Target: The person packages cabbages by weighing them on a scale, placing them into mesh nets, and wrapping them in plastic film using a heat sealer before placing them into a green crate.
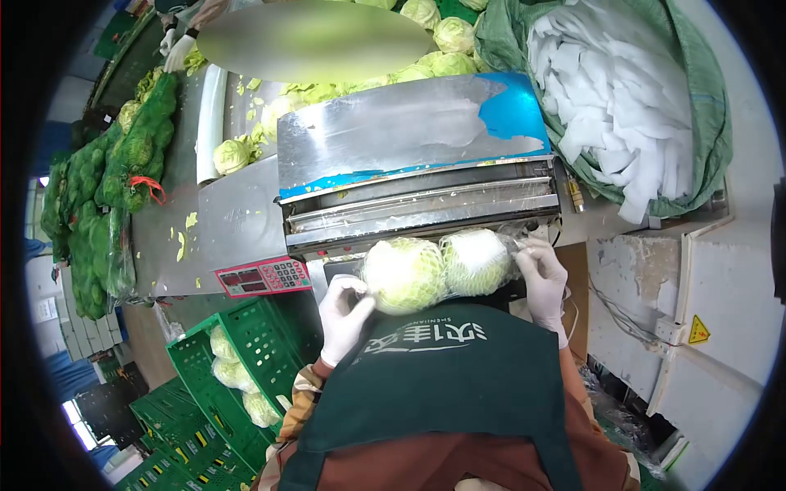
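Two round, crinkly pale-green cabbages point(438, 268) sit side by side in glossy clear film at frame centre, below the steel wrapping machine point(413, 172). Their row runs left to right. The gloved left hand point(344, 315) cups the left end; the gloved right hand point(542, 278) pinches film at the right end.

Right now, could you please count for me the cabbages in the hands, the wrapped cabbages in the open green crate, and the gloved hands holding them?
Cabbages held in film: 2
Wrapped cabbages in the green crate: 3
Gloved hands, left hand and right hand: 2
Total: 7
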Available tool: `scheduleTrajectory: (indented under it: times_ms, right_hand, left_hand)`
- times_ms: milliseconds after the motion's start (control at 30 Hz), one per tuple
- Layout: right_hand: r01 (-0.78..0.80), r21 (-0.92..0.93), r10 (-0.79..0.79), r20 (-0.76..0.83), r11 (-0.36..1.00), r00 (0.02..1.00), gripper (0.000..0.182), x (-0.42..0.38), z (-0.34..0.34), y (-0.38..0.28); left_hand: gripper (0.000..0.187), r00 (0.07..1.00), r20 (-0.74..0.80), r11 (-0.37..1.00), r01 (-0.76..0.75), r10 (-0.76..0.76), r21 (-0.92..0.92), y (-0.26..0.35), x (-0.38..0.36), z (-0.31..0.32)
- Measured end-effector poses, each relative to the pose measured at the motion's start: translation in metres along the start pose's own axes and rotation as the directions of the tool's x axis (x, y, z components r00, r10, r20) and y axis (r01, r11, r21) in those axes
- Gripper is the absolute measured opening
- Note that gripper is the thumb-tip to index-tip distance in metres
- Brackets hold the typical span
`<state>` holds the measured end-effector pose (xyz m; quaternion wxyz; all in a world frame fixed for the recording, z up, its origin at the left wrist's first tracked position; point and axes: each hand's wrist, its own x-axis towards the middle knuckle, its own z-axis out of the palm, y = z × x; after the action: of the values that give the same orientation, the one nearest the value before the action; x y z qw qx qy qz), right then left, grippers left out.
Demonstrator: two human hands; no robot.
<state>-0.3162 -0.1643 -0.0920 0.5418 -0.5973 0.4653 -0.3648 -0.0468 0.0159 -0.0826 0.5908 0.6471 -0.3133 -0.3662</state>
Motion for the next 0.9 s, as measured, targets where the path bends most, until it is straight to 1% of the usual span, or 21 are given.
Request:
scheduleTrajectory:
  times_ms: [67,100,133,200,233,267,300,333,400,433,467,500,533,567,600,700,733,800,833,867,900]
  right_hand:
    - [0.002,0.147,0.031,-0.217,0.989,0.976,0.007,0.002,0.008,0.0]
    - [0.012,0.142,0.024,-0.248,0.99,0.968,0.01,0.0,0.011,0.003]
    - [0.021,0.144,0.017,-0.254,0.989,0.967,0.01,-0.001,0.013,0.0]
    - [-0.037,0.232,0.099,-0.263,0.972,0.96,0.013,-0.005,0.016,-0.007]
    - [-0.032,0.234,0.094,-0.259,0.972,0.961,0.013,-0.005,0.016,-0.003]
    - [0.007,0.205,0.057,-0.309,0.979,0.949,0.014,-0.004,0.014,0.006]
    - [0.047,0.172,0.018,-0.358,0.984,0.934,0.015,-0.002,0.013,0.01]
    - [0.054,0.173,0.011,-0.354,0.983,0.935,0.015,-0.003,0.012,0.009]
    - [0.214,-0.092,-0.233,-0.409,0.973,0.882,0.013,-0.001,0.012,0.005]
    - [0.222,-0.089,-0.239,-0.404,0.971,0.883,0.013,-0.003,0.009,0.003]
    - [0.221,-0.152,-0.263,-0.367,0.963,0.892,0.013,-0.009,0.004,0.001]
    - [0.22,-0.213,-0.282,-0.329,0.952,0.901,0.013,-0.015,0.001,-0.002]
    - [0.221,-0.211,-0.282,-0.324,0.952,0.903,0.013,-0.021,-0.001,-0.01]
    - [0.144,-0.194,-0.194,-0.272,0.97,0.942,0.012,-0.027,-0.003,-0.022]
    - [0.064,-0.182,-0.104,-0.219,0.981,0.97,0.012,-0.032,-0.004,-0.028]
    - [-0.004,-0.223,-0.031,-0.153,0.975,0.988,0.012,-0.038,-0.011,-0.024]
    - [-0.044,-0.227,0.017,-0.12,0.973,0.993,0.011,-0.038,-0.012,-0.021]
    - [-0.062,-0.247,0.036,-0.108,0.967,0.994,0.012,-0.031,-0.007,-0.004]
    - [-0.073,-0.267,0.048,-0.098,0.961,0.994,0.012,-0.024,-0.002,0.007]
    - [-0.074,-0.27,0.048,-0.103,0.96,0.994,0.012,-0.018,0.004,0.019]
    - [0.037,-0.305,-0.068,-0.092,0.952,0.993,0.011,-0.012,0.014,0.031]
  left_hand:
    - [0.011,0.994,-0.111,0.998,0.03,-0.023,0.061,-0.004,-0.001,-0.001]
    - [0.004,0.974,-0.225,0.998,0.041,-0.029,0.048,-0.001,-0.003,0.002]
    - [0.008,0.965,-0.262,0.999,-0.032,0.024,-0.028,0.009,0.0,0.008]
    - [0.011,0.933,-0.361,0.978,-0.069,-0.006,-0.195,0.009,0.003,0.012]
    - [0.011,0.927,-0.365,0.955,-0.025,-0.088,-0.294,0.014,0.003,0.012]
    - [0.011,0.918,-0.36,0.92,0.016,-0.168,-0.391,0.019,0.005,0.011]
    - [0.012,0.893,-0.425,0.93,-0.021,-0.147,-0.366,0.019,0.008,0.017]
    - [0.012,0.892,-0.429,0.93,-0.029,-0.142,-0.367,0.02,0.007,0.016]
    - [0.015,0.843,-0.527,0.971,-0.022,-0.11,-0.237,0.023,0.005,0.015]
    - [0.015,0.821,-0.563,0.974,-0.041,-0.096,-0.225,0.025,0.002,0.01]
    - [0.015,0.793,-0.609,0.997,-0.06,0.02,-0.047,0.029,-0.001,0.004]
    - [0.016,0.786,-0.614,0.997,-0.057,0.073,0.046,0.017,-0.005,-0.019]
    - [0.016,0.778,-0.615,0.989,-0.048,0.124,0.139,0.005,-0.011,-0.038]
    - [0.018,0.776,-0.628,0.998,0.009,-0.048,-0.066,0.031,-0.02,-0.037]
    - [0.018,0.794,-0.596,0.99,0.054,-0.122,-0.13,0.04,-0.028,-0.048]
    - [0.02,0.816,-0.538,0.977,0.184,-0.212,-0.105,0.027,-0.044,-0.085]
    - [0.02,0.814,-0.54,0.977,0.187,-0.215,-0.106,0.01,-0.045,-0.094]
    - [0.022,0.801,-0.542,0.954,0.3,-0.253,-0.002,-0.042,-0.044,-0.111]
    - [0.021,0.836,-0.533,0.954,0.253,-0.131,0.162,-0.078,-0.04,-0.119]
    - [0.018,0.871,-0.485,0.942,0.099,0.074,0.322,-0.083,-0.032,-0.111]
    - [0.016,0.875,-0.481,0.945,0.108,0.057,0.309,-0.088,-0.025,-0.101]
